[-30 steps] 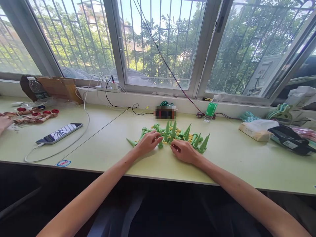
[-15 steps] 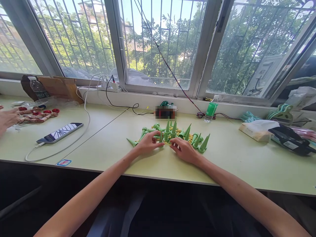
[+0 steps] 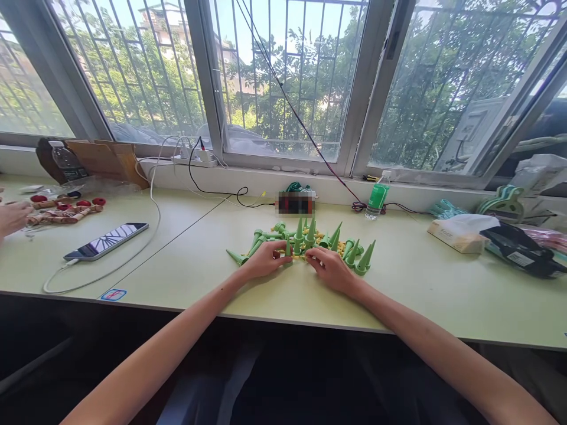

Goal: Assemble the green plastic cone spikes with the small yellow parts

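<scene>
My left hand point(image 3: 264, 260) has its thumb and fingers closed around an upright green plastic cone spike point(image 3: 287, 248), close to the tabletop. Facing it, my right hand point(image 3: 331, 268) pinches a small yellow piece point(image 3: 302, 257) near the base of that spike. Just behind both hands is a pile of similar green spikes point(image 3: 309, 241), several standing point up and others lying on their sides. Small yellow parts point(image 3: 335, 245) lie scattered among them. My fingers partly cover the front of the pile.
A phone point(image 3: 106, 241) on a white cable lies to the left. Another person's hand point(image 3: 13, 217) is by wooden and red pieces point(image 3: 66, 211) at far left. A green-labelled bottle point(image 3: 377, 196), a tissue pack point(image 3: 458, 235) and a black bag point(image 3: 520, 251) are to the right.
My left hand has dipped slightly, with its fingers closer around the green spike. My right hand keeps nearly the same place. The other person's hand has drawn back a little to the left.
</scene>
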{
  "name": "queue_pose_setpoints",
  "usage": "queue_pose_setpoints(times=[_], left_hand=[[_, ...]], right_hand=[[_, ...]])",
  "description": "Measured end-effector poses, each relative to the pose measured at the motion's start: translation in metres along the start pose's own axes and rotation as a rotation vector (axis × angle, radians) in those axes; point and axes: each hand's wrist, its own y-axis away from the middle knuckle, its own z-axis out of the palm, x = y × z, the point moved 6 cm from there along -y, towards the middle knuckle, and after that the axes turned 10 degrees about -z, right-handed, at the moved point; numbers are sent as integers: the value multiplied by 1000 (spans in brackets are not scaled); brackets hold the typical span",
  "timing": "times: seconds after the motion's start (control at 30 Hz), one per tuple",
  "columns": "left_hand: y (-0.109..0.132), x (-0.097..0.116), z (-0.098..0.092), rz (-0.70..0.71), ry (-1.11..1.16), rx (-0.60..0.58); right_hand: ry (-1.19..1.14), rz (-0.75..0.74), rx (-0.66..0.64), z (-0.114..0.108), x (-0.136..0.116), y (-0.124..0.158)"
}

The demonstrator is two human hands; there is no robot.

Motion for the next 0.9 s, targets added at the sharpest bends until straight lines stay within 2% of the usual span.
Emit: queue_pose_setpoints(times=[0.37, 0.9], left_hand=[[-1, 1, 1, 8, 76, -11], [3, 7, 10, -18, 189, -107]], right_hand=[[27, 25, -20, 2, 3, 1], [-33, -22, -31, 1, -3, -1]])
